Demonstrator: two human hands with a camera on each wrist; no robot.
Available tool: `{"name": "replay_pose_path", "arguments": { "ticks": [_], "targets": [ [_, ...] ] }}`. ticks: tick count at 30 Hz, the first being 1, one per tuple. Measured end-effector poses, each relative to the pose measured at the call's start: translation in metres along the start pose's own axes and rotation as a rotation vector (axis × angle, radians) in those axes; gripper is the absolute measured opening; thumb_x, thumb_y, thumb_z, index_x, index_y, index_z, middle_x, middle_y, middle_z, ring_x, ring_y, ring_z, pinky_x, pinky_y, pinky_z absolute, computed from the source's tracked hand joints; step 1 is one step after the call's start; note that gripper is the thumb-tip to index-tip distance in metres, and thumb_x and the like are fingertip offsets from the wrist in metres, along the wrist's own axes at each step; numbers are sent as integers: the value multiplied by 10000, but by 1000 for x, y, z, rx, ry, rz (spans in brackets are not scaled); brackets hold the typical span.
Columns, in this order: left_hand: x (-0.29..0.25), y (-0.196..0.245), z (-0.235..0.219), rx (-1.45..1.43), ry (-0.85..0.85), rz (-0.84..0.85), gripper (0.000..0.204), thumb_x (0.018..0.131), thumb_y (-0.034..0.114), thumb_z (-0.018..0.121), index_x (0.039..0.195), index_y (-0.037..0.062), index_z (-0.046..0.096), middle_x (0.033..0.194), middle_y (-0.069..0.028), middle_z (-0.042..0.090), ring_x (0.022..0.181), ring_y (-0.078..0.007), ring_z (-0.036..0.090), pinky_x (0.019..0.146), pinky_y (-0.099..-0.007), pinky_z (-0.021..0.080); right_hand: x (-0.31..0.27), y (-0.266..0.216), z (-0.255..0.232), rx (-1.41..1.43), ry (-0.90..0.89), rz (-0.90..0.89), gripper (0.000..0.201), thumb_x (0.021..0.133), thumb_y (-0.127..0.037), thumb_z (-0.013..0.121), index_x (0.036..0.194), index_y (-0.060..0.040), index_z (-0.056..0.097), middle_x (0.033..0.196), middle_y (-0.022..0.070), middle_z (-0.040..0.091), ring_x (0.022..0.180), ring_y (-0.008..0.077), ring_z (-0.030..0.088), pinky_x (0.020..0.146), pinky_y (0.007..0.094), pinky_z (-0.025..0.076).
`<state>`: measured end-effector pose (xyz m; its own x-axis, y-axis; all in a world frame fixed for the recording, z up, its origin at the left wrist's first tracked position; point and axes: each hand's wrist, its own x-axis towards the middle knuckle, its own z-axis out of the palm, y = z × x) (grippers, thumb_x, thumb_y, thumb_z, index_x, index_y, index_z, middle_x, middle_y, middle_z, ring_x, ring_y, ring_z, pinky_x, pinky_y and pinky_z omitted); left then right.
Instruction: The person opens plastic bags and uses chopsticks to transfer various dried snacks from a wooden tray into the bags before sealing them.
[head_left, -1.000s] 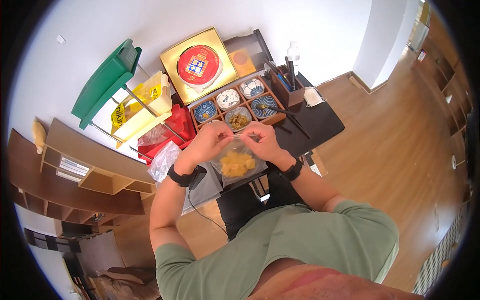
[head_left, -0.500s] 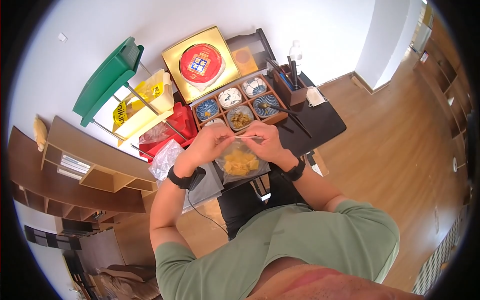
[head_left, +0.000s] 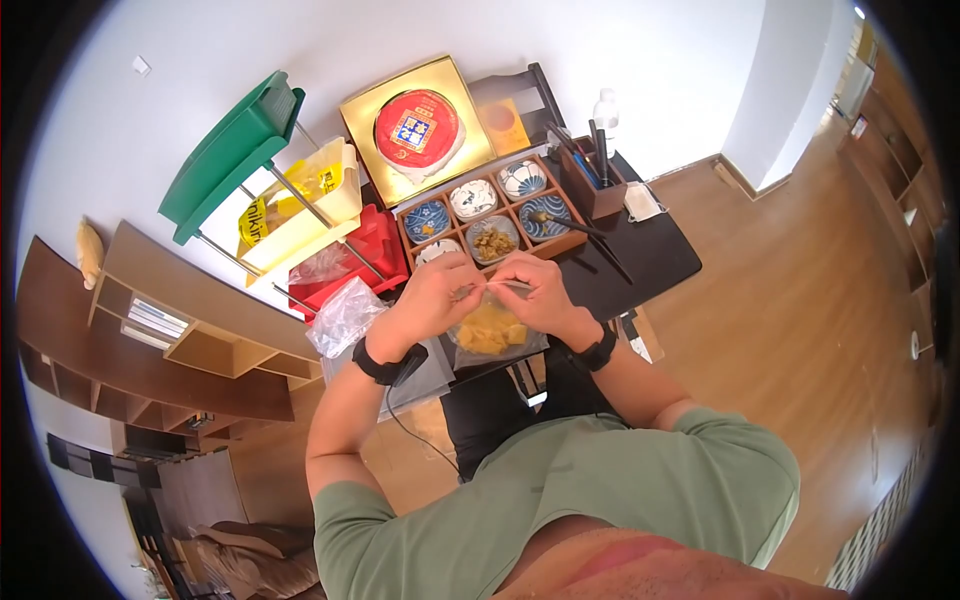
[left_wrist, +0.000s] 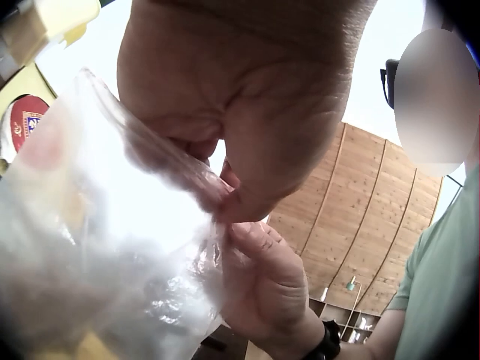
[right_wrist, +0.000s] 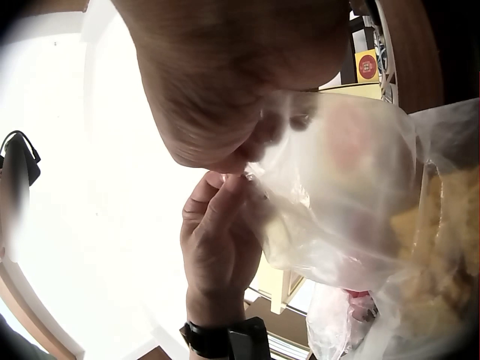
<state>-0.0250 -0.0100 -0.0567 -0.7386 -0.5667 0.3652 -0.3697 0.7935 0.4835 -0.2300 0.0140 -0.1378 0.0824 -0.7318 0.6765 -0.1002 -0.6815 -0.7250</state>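
Observation:
A clear plastic bag holding yellow pieces (head_left: pixel 491 330) hangs between the two hands in the head view. Its top edge is pinched by the left hand (head_left: pixel 440 293) and the right hand (head_left: pixel 533 292), whose fingertips lie close together. In the left wrist view the bag (left_wrist: pixel 105 225) fills the lower left, with the left hand (left_wrist: pixel 240 90) above and the right hand (left_wrist: pixel 270 289) below. The right wrist view shows the yellow pieces (right_wrist: pixel 442 247) through the film, beside the right hand (right_wrist: pixel 240 82) and the left hand (right_wrist: pixel 217 247).
Behind the hands is a divided wooden tray (head_left: pixel 412 232) with patterned bowls and a dark spoon. Around it stand a gold box (head_left: pixel 363 112), a pen holder (head_left: pixel 602 200), a white bottle (head_left: pixel 606 110), a tiered rack with a green bin (head_left: pixel 225 160) and a crumpled plastic bag (head_left: pixel 345 315).
Both hands and the bag sit slightly lower and further right in the head view, as does the whole table scene. The fingertips have come closer together along the bag's top edge.

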Motion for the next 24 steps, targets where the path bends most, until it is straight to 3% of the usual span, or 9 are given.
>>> {"name": "replay_pose_path", "arguments": {
  "ticks": [3,9,16,23,24],
  "targets": [
    [-1,-1,-1,29,-7,-18,60,845,43,699,893,33,664,852,-130,614,812,-334,619,699,-404,508,-1,1,-1,-21,-6,-38,81,795,8,765,841,-1,699,823,108,677,740,212,661,670,299,509],
    [-2,8,-1,127,-2,21,72,868,57,687,927,25,660,865,-140,597,826,-351,611,706,-418,510,-1,-2,0,-66,62,-74,79,793,-4,775,833,0,707,811,111,681,712,216,663,646,298,510],
    [-3,9,-1,161,42,93,64,886,35,676,944,16,656,871,-140,582,821,-343,603,702,-407,503,0,-4,-6,-79,9,-106,83,785,-4,784,829,0,714,800,110,681,697,220,663,632,299,510],
    [-5,7,7,130,93,88,71,879,15,680,947,18,661,859,-140,588,803,-342,608,689,-392,502,-1,-4,-4,-76,31,-134,92,774,11,785,828,-2,712,798,107,676,690,217,658,623,300,500],
    [-5,6,7,62,63,28,61,878,30,681,934,22,658,860,-140,594,813,-343,608,692,-399,503,-1,-4,-3,-73,37,-142,95,773,15,784,831,-2,711,797,108,674,688,217,657,622,300,498]
  ]
}}
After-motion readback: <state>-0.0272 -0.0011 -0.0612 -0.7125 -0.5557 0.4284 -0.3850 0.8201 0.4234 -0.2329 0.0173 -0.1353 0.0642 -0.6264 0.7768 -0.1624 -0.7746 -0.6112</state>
